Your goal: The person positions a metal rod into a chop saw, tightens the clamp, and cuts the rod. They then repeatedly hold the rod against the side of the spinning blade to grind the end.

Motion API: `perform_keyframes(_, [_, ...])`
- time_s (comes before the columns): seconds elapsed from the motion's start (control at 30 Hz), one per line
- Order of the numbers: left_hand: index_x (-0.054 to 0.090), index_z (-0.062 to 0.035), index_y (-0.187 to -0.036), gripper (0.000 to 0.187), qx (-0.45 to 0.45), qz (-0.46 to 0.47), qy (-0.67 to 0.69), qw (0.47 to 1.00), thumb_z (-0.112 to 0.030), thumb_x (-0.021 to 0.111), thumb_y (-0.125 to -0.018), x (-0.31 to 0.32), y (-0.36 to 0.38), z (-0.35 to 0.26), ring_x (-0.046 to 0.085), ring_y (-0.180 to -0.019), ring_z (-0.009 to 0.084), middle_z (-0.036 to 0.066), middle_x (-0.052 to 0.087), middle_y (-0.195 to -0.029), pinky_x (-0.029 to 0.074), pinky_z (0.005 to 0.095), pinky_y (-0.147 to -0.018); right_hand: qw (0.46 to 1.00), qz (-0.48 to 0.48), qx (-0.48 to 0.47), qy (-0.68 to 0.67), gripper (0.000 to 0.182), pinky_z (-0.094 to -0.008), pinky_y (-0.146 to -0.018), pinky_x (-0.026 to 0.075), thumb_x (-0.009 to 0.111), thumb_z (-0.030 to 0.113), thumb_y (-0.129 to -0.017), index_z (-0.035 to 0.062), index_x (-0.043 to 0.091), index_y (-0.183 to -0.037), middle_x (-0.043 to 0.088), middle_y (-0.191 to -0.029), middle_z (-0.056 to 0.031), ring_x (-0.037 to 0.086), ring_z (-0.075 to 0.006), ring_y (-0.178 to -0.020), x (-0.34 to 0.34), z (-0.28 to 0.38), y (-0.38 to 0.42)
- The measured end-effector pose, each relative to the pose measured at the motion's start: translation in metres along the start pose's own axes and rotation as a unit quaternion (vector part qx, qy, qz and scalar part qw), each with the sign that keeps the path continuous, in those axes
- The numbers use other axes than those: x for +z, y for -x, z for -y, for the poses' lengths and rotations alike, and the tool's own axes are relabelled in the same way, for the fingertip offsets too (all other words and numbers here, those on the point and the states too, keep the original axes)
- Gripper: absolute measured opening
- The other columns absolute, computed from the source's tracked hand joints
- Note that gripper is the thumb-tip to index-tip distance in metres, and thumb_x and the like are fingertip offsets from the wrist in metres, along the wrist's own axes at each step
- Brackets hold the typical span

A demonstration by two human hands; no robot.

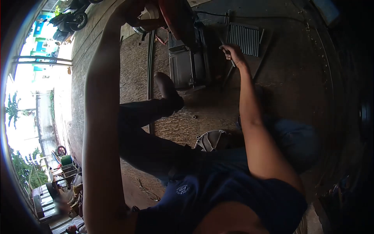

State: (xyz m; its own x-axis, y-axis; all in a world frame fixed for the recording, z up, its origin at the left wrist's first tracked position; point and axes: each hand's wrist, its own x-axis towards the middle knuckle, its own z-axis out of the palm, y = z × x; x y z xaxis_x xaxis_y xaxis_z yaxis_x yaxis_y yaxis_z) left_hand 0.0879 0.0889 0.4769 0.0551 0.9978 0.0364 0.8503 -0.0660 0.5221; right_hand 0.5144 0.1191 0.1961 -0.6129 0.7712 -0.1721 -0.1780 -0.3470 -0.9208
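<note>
The right hand (235, 57), toward 1 o'clock in the view, is closed around a thin metal rod (233, 63) that slants from 11 to 5 o'clock. The left hand (131, 16), near 11 o'clock, is at the red machine (173, 17), which looks like a cutting saw; shadow and the frame's edge obscure that grip, so I cannot tell how tight it is.

The machine's metal base (180, 70) sits at 12 o'clock, and the rod is apart from it, on its 3 o'clock side. Whether a blade is turning does not show. If one were, a rod held by one hand alone could twist or kick on contact, and the holding fingers might be drawn toward the cut.

The foot (167, 89) is the other worry: it rests just off the base at 7 o'clock, so sparks or a dropped offcut could land on it. From the machine's top a cable (249, 16) runs toward 3 o'clock; a swinging rod could snag it. At 1 o'clock from the right hand lies a row of short pipes (244, 39), near enough that a careless elbow or rod end might scatter them. Poor light on the floor (288, 78) makes misjudging any of these gaps likelier.
</note>
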Motion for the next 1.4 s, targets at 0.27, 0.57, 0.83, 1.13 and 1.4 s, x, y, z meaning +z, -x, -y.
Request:
perform_keyframes(0.27, [0.062,-0.0029,-0.102,0.038,-0.063,0.047,0.284,0.956,-0.040,0.055,-0.096,0.012,0.017,-0.009,0.056,-0.064,0.0130,0.002,0.060,-0.080,0.047,0.0292,-0.051,0.995,0.036,-0.089,0.003,0.032,-0.0200,-0.047,0.029,0.055,0.027,-0.095,-0.0008,0.071,-0.095,0.050,-0.064,0.0039,0.040,-0.0029,-0.050,-0.009,0.056,0.021])
perform_keyframes(0.57, [0.060,-0.0029,-0.101,0.027,0.101,0.002,0.087,0.991,-0.027,0.065,-0.092,0.021,0.032,-0.057,0.061,-0.071,0.0155,0.005,0.062,-0.082,0.052,0.0314,-0.062,0.956,-0.067,-0.200,0.204,0.021,-0.0257,-0.064,0.042,0.068,0.022,-0.087,0.0010,0.071,-0.088,0.061,-0.073,0.0000,0.054,-0.0092,-0.069,-0.008,0.077,0.043])
perform_keyframes(0.83, [0.058,0.0008,-0.099,0.036,0.121,0.023,-0.398,0.909,-0.019,0.077,-0.075,0.015,0.029,-0.081,0.064,-0.068,0.0215,0.008,0.062,-0.071,0.053,0.0333,-0.062,0.931,-0.074,-0.241,0.262,0.020,-0.0260,-0.065,0.042,0.069,0.020,-0.086,0.0006,0.070,-0.088,0.062,-0.074,-0.0013,0.055,-0.0086,-0.070,-0.003,0.091,0.053])
perform_keyframes(1.13, [0.059,-0.0015,-0.100,0.039,0.129,0.054,-0.377,0.916,-0.019,0.079,-0.072,0.010,0.029,-0.065,0.064,-0.067,0.0226,0.008,0.062,-0.071,0.053,0.0337,-0.062,0.924,-0.072,-0.210,0.312,0.030,-0.0295,-0.055,0.035,0.065,0.030,-0.088,0.0007,0.067,-0.079,0.048,-0.059,0.0003,0.045,-0.0079,-0.058,-0.004,0.085,0.051])
perform_keyframes(1.4, [0.060,-0.0048,-0.105,0.034,-0.001,0.047,-0.154,0.987,-0.024,0.073,-0.080,0.008,0.031,-0.036,0.064,-0.070,0.0212,0.006,0.066,-0.082,0.053,0.0365,-0.063,0.915,-0.032,-0.144,0.376,0.042,-0.0321,-0.056,0.038,0.058,0.039,-0.091,-0.0004,0.066,-0.079,0.051,-0.058,-0.0029,0.049,-0.0107,-0.058,-0.008,0.067,0.037])
